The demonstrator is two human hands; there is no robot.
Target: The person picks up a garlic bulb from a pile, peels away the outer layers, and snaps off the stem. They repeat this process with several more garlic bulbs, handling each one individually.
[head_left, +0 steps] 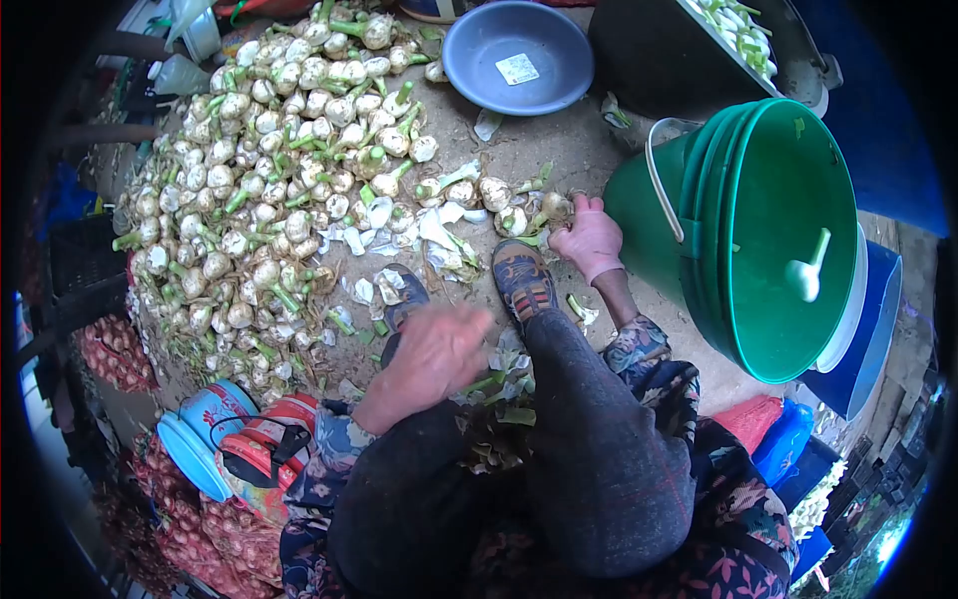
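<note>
My right hand [589, 238], in a pinkish glove, reaches to the ground beside the green bucket [674, 190], its fingers closed on a garlic bulb [556, 207]. My left hand [439, 349] hangs blurred over my lower legs; its fingers are smeared by motion. More bulbs [494, 193] lie just left of my right hand, among white peelings [439, 232]. One peeled white bulb with a stem [804, 278] is inside the tilted green bucket. A large heap of unpeeled bulbs [269, 190] with green stems spreads over the ground to the left.
A blue-grey basin [479, 65] stands ahead. Behind the bucket, a dark container [644, 50] holds peeled white bulbs [733, 30]. Red net sacks [215, 534], a light blue tub [190, 454] and a red bag [274, 439] lie lower left. My shoes [521, 275] are between heap and bucket.
</note>
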